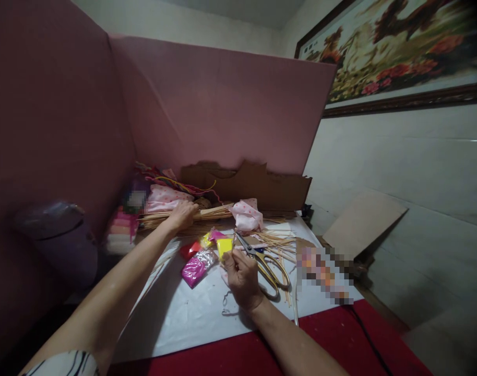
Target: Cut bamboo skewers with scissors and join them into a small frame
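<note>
- On the far left, the clear plastic bag stands by the pink panel; the stacked packets sit to its right.
- The stick bundle lies at the far side of the white tabletop. Its long axis runs crosswise, one end towards the stacked packets, the other, slightly higher in view, towards the dotted cloth.
- The left hand reaches out palm down over the stick bundle, touching it; the fingertips are hidden, so I cannot tell whether they close around it.
- Coloured fuzzy stems slant down to the right behind the stick bundle, in front of the torn cardboard.
- The red packet and the magenta packet lie between the hands, the latter slanting up to the right.
- The yellow packet is beside them, its long axis running nearly up and down in view.
- The right hand is clamped on the yellow packet's lower right edge, thumb and fingers together.
- Just right, the scissors lie diagonally, blades pointing away and left, gold handles towards the near right.
- Loose sticks fan out beyond.
</note>
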Motion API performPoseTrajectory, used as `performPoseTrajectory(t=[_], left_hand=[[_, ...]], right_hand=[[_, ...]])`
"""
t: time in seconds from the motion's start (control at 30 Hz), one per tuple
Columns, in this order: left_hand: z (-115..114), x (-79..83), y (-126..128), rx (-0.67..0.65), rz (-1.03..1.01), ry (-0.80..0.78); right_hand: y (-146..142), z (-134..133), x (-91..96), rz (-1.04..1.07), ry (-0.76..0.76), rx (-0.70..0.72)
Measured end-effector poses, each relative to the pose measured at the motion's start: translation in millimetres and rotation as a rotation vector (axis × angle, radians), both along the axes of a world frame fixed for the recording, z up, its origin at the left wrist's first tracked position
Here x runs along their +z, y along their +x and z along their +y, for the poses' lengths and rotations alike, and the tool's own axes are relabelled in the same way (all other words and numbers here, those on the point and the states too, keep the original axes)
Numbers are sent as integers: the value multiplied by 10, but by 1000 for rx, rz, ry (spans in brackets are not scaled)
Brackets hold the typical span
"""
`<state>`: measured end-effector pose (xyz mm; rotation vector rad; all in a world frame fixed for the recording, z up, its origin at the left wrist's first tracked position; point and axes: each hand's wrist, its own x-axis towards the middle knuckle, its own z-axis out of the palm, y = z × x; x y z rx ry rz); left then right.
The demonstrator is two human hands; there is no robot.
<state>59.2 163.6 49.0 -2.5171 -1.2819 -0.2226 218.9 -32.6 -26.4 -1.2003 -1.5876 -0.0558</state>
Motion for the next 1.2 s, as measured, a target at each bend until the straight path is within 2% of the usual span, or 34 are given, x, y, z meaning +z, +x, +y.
performPoseTrajectory(t=[0.23,0.47,0.57,0.73,0.83,0.9,1.03,1.2], left_hand=[[78,-13,-17,-16,1,63],[1,-293,-69,-56,-14,83],[-1,-358,-113,-72,-29,67],[-54,-299,-173,-109,-60,37],[-206,-262,-135,-201,-75,106],[-320,-266,-80,-243,-5,104],[-426,-297,27,-139,129,7],[-356,-262,78,-94,158,-53]], right_hand=[[-4,-3,23,4,13,8],[-12,18,14,-4,77,3],[-11,19,6,-2,66,6],[-14,4,-1,-8,53,4],[-18,-5,3,-10,52,1],[-18,-6,6,-14,55,-3],[-13,2,11,-27,59,4],[-6,12,3,-28,53,-9]])
